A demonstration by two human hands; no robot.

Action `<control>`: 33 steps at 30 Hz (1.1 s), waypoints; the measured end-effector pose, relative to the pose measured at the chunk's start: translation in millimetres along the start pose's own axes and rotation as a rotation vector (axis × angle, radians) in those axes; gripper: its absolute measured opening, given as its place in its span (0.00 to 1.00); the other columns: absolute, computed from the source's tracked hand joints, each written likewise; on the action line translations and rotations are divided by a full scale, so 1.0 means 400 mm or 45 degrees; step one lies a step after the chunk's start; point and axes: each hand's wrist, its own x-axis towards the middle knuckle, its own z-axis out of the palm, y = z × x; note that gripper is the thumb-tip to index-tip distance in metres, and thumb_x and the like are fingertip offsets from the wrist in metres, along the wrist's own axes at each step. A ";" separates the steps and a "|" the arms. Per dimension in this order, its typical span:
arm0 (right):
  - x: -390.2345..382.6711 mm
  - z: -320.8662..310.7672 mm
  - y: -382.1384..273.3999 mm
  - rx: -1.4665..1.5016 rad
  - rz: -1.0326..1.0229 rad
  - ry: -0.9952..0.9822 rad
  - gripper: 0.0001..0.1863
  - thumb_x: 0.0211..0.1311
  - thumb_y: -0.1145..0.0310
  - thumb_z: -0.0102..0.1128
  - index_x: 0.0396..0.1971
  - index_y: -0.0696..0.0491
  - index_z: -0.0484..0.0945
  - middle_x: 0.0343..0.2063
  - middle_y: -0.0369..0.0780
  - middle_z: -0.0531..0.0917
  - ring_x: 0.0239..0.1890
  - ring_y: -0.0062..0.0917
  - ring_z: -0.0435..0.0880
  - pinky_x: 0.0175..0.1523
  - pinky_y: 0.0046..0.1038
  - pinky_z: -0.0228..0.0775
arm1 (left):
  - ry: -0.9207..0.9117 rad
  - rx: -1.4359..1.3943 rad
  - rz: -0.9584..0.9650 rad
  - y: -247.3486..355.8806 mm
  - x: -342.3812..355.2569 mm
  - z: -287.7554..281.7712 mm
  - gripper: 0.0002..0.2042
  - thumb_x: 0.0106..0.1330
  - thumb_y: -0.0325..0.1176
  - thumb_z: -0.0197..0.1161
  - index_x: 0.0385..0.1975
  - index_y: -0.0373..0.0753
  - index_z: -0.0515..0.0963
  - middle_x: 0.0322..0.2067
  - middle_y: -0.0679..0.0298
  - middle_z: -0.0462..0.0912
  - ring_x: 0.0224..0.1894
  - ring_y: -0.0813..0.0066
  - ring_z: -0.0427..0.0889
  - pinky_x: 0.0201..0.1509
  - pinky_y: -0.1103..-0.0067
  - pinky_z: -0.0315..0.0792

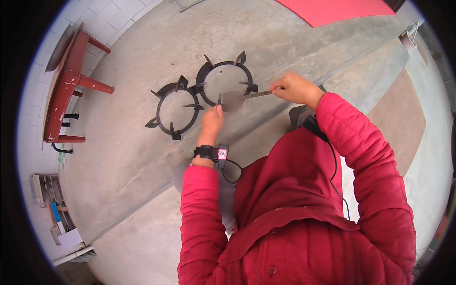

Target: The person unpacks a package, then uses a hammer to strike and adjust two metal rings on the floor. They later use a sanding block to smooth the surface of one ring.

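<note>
Two black metal stove grates lie flat on concrete, the left one (159, 110) beside the larger right one (223, 63). My left hand (213, 121) is closed at the near side of the larger grate, gripping one of its upright prongs. My right hand (297, 89) pinches the handle of a thin, flat tool (259, 94). The tool's wide head (232, 100) is smeared by motion beside my left fingertips, so I cannot make out its shape or whether it touches the grate.
A worn red wooden bench (67, 90) stands by the tiled wall at left. A pink-red mat (332, 10) lies at the back right. Mixed boards and items (59, 218) sit at lower left. My red-clothed lap is below, with black cables by both arms.
</note>
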 end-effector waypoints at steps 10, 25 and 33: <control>-0.189 0.036 -0.070 0.227 0.042 0.201 0.10 0.49 0.68 0.54 0.30 0.55 0.79 0.22 0.46 0.79 0.26 0.36 0.78 0.34 0.29 0.69 | -0.044 0.019 -0.094 0.104 -0.097 -0.059 0.15 0.63 0.37 0.44 0.26 0.32 0.75 0.25 0.47 0.76 0.30 0.47 0.74 0.35 0.61 0.67; -0.684 -0.154 0.089 0.220 0.303 0.466 0.09 0.52 0.70 0.52 0.30 0.58 0.77 0.17 0.46 0.77 0.20 0.33 0.76 0.27 0.29 0.67 | -0.207 -0.467 -0.256 0.456 -0.214 0.094 0.15 0.61 0.37 0.49 0.38 0.32 0.74 0.30 0.52 0.79 0.28 0.58 0.78 0.33 0.72 0.71; -0.496 -0.107 -0.116 -0.223 -0.252 0.254 0.07 0.48 0.72 0.49 0.25 0.56 0.76 0.18 0.47 0.77 0.23 0.43 0.75 0.30 0.38 0.68 | 0.395 0.506 0.198 0.243 -0.199 -0.074 0.13 0.56 0.34 0.54 0.37 0.33 0.74 0.34 0.51 0.76 0.33 0.54 0.76 0.39 0.69 0.69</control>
